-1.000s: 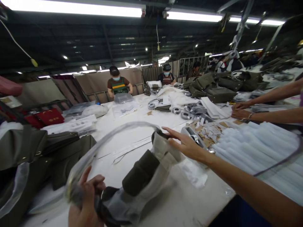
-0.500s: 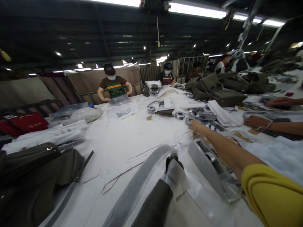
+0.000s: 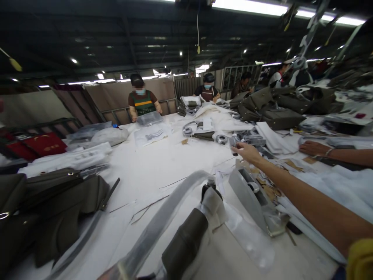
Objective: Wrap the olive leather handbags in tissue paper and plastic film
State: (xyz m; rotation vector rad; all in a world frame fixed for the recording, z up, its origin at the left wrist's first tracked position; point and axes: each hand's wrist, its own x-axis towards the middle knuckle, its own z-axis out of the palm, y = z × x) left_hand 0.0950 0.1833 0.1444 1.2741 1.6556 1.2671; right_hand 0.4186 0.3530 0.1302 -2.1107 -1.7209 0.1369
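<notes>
My right hand [image 3: 247,152] reaches across the white table, its fingers closed on a rolled grey strap [image 3: 233,140] that looks wrapped in plastic. Another rolled strap [image 3: 222,139] lies just left of it. At the bottom edge a small, blurred part of my left hand [image 3: 110,273] shows by the lower end of a long plastic-wrapped strap [image 3: 166,217]; its fingers cannot be made out. Between my arms lies a dark olive bag handle or rolled piece [image 3: 186,243], with clear plastic around its upper end. To its right sits a grey tape dispenser-like holder [image 3: 247,198].
Dark olive bags [image 3: 67,198] are heaped at left, and more bags [image 3: 279,107] at the back right. A co-worker [image 3: 142,99] handles clear plastic across the table. Another person's hand [image 3: 314,148] rests at right. A red bag [image 3: 43,147] is far left.
My right hand has drawn back slightly, and the rolled strap at its fingertips has come up off the table. Part of my left hand has appeared at the bottom. The view has shifted slightly.
</notes>
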